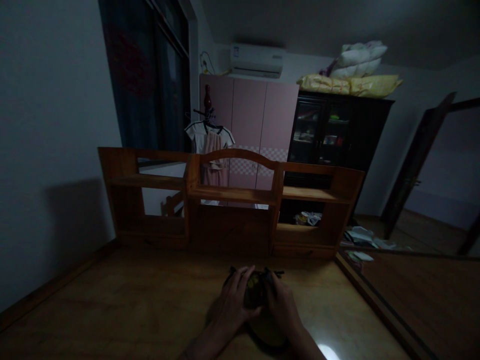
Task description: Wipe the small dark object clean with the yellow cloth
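On the wooden surface lies a dark item with yellow marks (254, 283). Its dark strap-like ends stick out to both sides at the far end. A rounded olive part with a dark rim (267, 331) extends toward me under my wrists; it looks like a sandal, though the dim light hides the exact kind. My left hand (236, 295) curls over its left side, thumb pointing inward. On the opposite side my right hand (280, 300) closes on the dark upper part. Both hands partly cover the item.
A wooden shelf unit (234, 195) stands along the far edge of the wooden surface (150, 295). A wall (48, 175) bounds the left, and a raised wooden rail (375, 310) runs along the right. Beyond are a pink wardrobe (247, 110) and a dark cabinet (360, 130).
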Motion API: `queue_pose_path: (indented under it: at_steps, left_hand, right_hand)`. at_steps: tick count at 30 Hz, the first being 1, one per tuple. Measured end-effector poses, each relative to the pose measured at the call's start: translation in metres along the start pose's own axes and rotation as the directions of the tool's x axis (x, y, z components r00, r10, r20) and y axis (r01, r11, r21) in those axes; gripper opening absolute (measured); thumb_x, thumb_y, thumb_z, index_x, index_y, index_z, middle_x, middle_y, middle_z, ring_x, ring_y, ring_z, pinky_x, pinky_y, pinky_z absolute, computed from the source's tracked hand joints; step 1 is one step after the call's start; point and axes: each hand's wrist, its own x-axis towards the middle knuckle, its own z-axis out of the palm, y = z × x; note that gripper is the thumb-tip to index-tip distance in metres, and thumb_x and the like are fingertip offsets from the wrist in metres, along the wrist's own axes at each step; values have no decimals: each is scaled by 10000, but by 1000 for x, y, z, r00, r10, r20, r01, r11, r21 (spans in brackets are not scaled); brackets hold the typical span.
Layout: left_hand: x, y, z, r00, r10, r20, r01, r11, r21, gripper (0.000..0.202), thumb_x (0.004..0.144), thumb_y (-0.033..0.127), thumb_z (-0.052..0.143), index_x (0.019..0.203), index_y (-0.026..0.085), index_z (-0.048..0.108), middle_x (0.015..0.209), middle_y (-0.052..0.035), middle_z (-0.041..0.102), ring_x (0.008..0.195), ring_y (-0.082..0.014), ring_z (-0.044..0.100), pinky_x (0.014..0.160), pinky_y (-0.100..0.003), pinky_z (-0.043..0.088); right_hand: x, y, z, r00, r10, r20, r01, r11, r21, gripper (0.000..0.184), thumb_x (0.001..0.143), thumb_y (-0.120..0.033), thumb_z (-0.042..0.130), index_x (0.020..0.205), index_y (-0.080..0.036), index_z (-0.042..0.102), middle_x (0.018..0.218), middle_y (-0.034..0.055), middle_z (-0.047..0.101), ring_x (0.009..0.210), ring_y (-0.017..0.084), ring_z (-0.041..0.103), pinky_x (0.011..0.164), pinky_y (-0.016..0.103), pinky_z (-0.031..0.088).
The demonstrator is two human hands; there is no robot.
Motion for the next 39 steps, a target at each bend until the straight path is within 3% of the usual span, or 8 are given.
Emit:
queue_pose_path:
  at_steps: [6, 11, 18, 21, 25, 29, 33, 39]
  left_hand:
    - [0, -1, 0, 1000, 4, -19, -4, 1000, 2, 890, 613, 161, 766, 1380, 292, 334, 1352, -61, 433, 1235, -266, 459, 1046, -474, 413]
    - [0, -1, 0, 989, 70, -131, -70, 998, 4, 800, 650, 242, 774, 1338, 251, 367, 1318, -95, 463, 1220, -280, 477, 1024, -481, 431]
    - [-2, -8, 1, 955, 212, -207, -203, 977, 62, 765, 714, 355, 736, 1353, 221, 337, 1318, -120, 474, 1225, -274, 480, 1011, -454, 443]
    - [-3, -9, 3, 953, 233, -191, -220, 972, 89, 768, 716, 307, 731, 1362, 220, 325, 1322, -116, 477, 1230, -270, 473, 1021, -442, 433]
    - [-5, -6, 3, 966, 236, -103, -226, 969, 101, 772, 715, 204, 710, 1379, 235, 318, 1355, -106, 447, 1258, -273, 441, 1050, -451, 401]
    - [-6, -2, 4, 974, 222, -38, -218, 972, 87, 747, 735, 109, 640, 1391, 255, 313, 1383, -93, 411, 1281, -262, 411, 1055, -449, 396]
    - [-6, -1, 4, 974, 221, -43, -218, 974, 61, 761, 713, 81, 630, 1386, 256, 322, 1385, -93, 393, 1284, -259, 407, 1049, -435, 407]
    - [-4, 6, -2, 977, 211, -35, -209, 976, 58, 791, 695, 92, 669, 1384, 264, 323, 1376, -90, 393, 1274, -259, 419, 1044, -418, 418]
  right_hand:
    - [-2, -6, -2, 1000, -18, -11, 18, 999, -30, 343, 921, -312, 414, 1182, -160, 577, 1024, 130, 705, 896, 238, 681, 762, 305, 524]
    - [-3, -16, -3, 1000, 18, -22, -18, 1000, 1, 377, 902, -336, 464, 1217, -162, 575, 1086, 129, 693, 980, 247, 661, 823, 315, 519]
    - [-4, -23, -3, 991, 115, 74, -130, 961, 242, 429, 881, -350, 505, 1278, -191, 547, 1162, 94, 669, 1060, 234, 633, 900, 334, 508]
    - [-4, -18, 0, 982, 147, 116, -178, 924, 339, 458, 856, -287, 522, 1310, -227, 521, 1258, 65, 621, 1147, 223, 587, 956, 361, 488]
    - [-6, -7, 7, 989, 70, 131, -112, 933, 342, 449, 868, -260, 485, 1314, -217, 512, 1282, 73, 602, 1180, 216, 563, 1001, 381, 455]
    - [-10, -2, 12, 996, 16, 83, -35, 972, 233, 437, 904, -270, 414, 1326, -182, 482, 1184, 120, 651, 1066, 221, 627, 907, 353, 513]
    - [-9, -7, 11, 999, -31, 25, 27, 988, 155, 423, 890, -221, 382, 1295, -172, 493, 1053, 115, 697, 902, 209, 676, 770, 297, 544]
    - [-4, -18, 3, 999, 23, 46, -23, 1000, -4, 360, 919, -223, 349, 1201, -164, 564, 888, 101, 723, 721, 202, 686, 610, 261, 507]
